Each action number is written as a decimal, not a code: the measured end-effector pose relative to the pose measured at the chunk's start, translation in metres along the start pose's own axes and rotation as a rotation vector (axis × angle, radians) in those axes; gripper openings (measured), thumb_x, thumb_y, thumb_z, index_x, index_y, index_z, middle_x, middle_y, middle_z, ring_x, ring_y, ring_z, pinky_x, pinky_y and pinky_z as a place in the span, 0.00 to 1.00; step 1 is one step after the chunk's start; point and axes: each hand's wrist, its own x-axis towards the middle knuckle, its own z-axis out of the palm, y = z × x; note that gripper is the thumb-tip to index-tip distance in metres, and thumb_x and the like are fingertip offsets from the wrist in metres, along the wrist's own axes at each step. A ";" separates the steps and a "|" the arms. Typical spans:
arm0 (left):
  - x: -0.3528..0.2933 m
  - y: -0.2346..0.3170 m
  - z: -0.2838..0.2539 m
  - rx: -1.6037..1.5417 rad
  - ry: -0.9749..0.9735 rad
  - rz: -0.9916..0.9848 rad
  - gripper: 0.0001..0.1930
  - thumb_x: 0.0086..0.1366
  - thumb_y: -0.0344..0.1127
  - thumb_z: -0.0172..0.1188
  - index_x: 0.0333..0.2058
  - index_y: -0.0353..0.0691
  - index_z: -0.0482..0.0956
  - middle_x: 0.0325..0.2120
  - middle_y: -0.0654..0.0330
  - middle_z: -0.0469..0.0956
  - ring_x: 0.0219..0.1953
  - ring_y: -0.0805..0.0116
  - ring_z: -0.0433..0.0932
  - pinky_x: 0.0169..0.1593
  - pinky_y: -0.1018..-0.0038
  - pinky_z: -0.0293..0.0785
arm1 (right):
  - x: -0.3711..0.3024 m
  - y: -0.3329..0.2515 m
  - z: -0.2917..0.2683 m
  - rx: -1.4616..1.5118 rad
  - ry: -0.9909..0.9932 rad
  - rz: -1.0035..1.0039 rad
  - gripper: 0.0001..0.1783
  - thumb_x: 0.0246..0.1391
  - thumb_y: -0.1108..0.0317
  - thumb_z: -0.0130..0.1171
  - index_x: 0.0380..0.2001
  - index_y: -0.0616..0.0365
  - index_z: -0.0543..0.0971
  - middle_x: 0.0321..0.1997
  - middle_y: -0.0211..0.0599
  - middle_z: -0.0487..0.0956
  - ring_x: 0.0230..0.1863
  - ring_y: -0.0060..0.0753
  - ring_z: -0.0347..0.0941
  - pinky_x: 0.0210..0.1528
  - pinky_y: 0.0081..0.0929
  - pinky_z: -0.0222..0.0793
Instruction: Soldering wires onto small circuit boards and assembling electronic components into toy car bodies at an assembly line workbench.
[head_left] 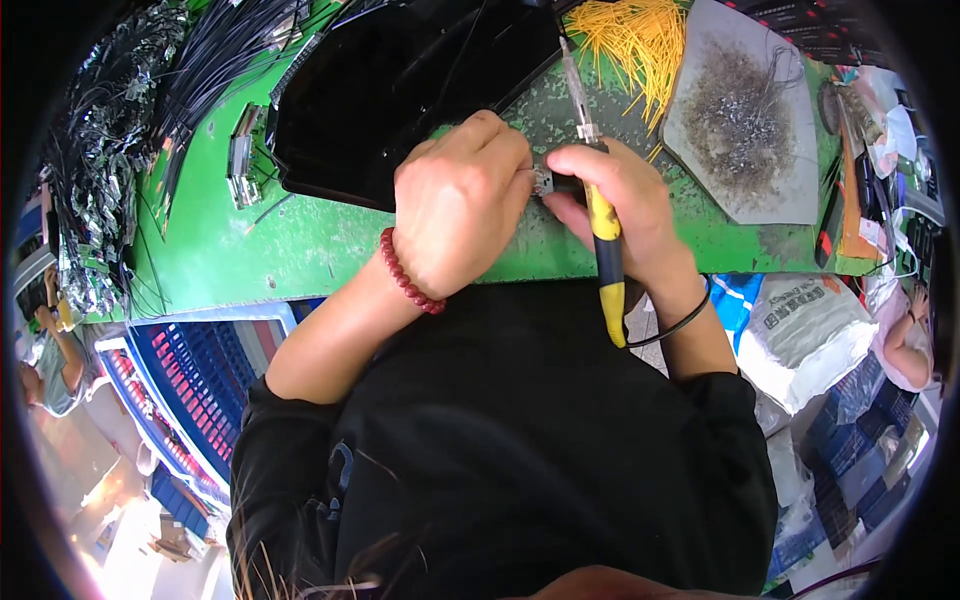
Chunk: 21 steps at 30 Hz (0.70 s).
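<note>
My right hand (pixel 637 205) is closed around a soldering iron (pixel 608 255) with a yellow and black handle. Its thin tip points away from me, and a black cord leaves the near end. The thumb and a finger of that hand also grip a small part with a dark body and a silvery end (pixel 543 181). From the other side, my left hand (pixel 465 190) pinches at the silvery end, its fingertips partly hidden. Beyond the left hand, a black glossy tray (pixel 370 110) lies on the green worktable (pixel 330 245).
A heap of yellow wires (pixel 630 45) lies at the back, beside a grey board (pixel 700 165) strewn with dark debris. Small metal pieces (pixel 242 158) and bundles of black cables (pixel 205 70) sit on the left. Below the table edge are blue crates (pixel 195 385) and a white bag (pixel 810 330).
</note>
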 end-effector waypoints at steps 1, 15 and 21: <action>-0.001 0.000 0.002 0.019 0.004 -0.025 0.05 0.51 0.26 0.63 0.26 0.39 0.75 0.26 0.59 0.74 0.26 0.58 0.76 0.28 0.67 0.72 | 0.000 -0.005 0.002 -0.032 0.009 0.094 0.26 0.37 0.78 0.67 0.44 0.50 0.76 0.23 0.33 0.69 0.24 0.37 0.69 0.25 0.34 0.64; 0.001 -0.006 0.012 0.033 -0.074 -0.084 0.03 0.51 0.28 0.61 0.23 0.40 0.75 0.23 0.60 0.75 0.23 0.58 0.76 0.26 0.67 0.71 | -0.019 -0.003 0.000 0.364 0.195 0.441 0.17 0.60 0.68 0.59 0.51 0.59 0.74 0.40 0.40 0.81 0.34 0.27 0.80 0.37 0.22 0.73; 0.004 -0.004 0.013 0.055 -0.103 -0.081 0.04 0.50 0.27 0.61 0.21 0.39 0.74 0.23 0.60 0.75 0.23 0.58 0.75 0.26 0.67 0.71 | -0.044 -0.003 -0.019 0.332 0.333 0.463 0.39 0.59 0.40 0.51 0.53 0.70 0.74 0.31 0.37 0.78 0.24 0.14 0.63 0.26 0.12 0.57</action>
